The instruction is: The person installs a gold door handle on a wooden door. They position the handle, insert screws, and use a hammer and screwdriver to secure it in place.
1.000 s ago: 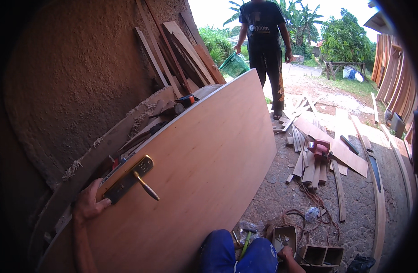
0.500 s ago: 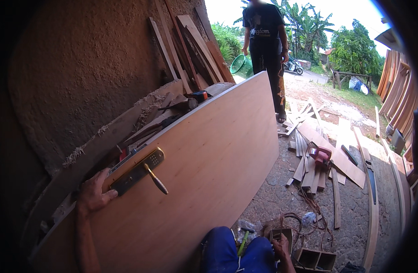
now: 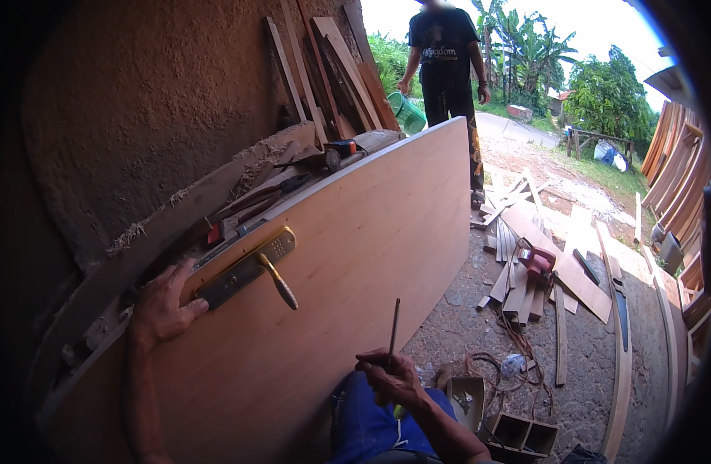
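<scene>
A pale wooden door panel (image 3: 355, 255) stands on its long edge in front of me. A brass and dark door lock plate (image 3: 247, 267) with a keypad and a lever handle (image 3: 278, 284) lies against its face near the top edge. My left hand (image 3: 166, 305) grips that edge, thumb on the front beside the plate's lower end. Over my lap, my right hand (image 3: 390, 377) is closed around a screwdriver (image 3: 394, 329). Its thin dark shaft points up; its handle is hidden in the fingers. Below that hand a bit of a green-handled tool (image 3: 399, 411) shows.
Behind the panel lie pliers (image 3: 293, 183) and other tools on a ledge. Small boxes (image 3: 518, 435), cords, a red power tool (image 3: 540, 263), wood offcuts and a handsaw (image 3: 621, 309) cover the floor at right. A person (image 3: 444, 69) with a green basket (image 3: 406, 112) stands beyond.
My right hand has risen from the small box to above my lap, bringing up the screwdriver. My left hand stays on the panel edge. The person's basket arm has shifted.
</scene>
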The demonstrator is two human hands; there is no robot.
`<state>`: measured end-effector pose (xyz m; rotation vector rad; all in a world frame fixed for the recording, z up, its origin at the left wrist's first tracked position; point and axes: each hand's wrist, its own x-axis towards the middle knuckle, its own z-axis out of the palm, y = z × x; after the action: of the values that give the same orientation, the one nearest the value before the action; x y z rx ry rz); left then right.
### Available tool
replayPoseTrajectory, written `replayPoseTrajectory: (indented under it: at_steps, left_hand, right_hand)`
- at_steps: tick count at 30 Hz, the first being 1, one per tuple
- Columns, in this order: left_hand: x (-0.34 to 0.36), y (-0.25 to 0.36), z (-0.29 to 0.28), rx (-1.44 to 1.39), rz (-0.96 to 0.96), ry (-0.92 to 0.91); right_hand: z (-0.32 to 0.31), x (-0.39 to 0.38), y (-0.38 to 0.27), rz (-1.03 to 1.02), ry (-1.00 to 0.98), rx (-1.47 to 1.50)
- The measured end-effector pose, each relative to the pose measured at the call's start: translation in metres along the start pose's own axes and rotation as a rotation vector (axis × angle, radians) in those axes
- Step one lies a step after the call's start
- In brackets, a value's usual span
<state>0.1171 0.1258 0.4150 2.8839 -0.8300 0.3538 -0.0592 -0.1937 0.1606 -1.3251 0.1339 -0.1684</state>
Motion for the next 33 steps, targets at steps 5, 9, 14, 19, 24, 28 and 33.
replayPoseTrajectory:
  at_steps: [5, 9, 14, 19, 24, 28, 33]
  left_hand:
    - [-0.003, 0.032, -0.012, -0.037, -0.069, -0.052]
    - [-0.031, -0.028, -0.014, 0.053, -0.020, -0.005]
    - [0.001, 0.007, 0.006, -0.014, 0.022, 0.003]
    - [-0.018, -0.011, 0.010, 0.109, 0.046, 0.056]
    - [-0.041, -0.009, 0.001, 0.131, -0.004, 0.023]
    - [-0.030, -0.006, 0.007, 0.132, 0.057, 0.085]
    - [-0.029, 0.001, 0.003, 0.138, 0.020, 0.043]
  right_hand:
    - [-0.041, -0.045, -0.098, -0.865, 0.442, 0.287]
    - [-0.080, -0.107, -0.205, -1.650, 0.908, 0.156]
    - [-0.093, -0.156, -0.209, -1.741, 0.879, -0.292]
    - [0.029, -0.044, -0.159, -0.973, 0.119, -0.002]
    - [0.138, 0.014, -0.133, -0.337, -0.242, 0.188]
    - [0.167, 0.049, -0.124, -0.304, -0.283, 0.140]
    - [0.184, 0.078, -0.110, -0.306, -0.281, 0.107]
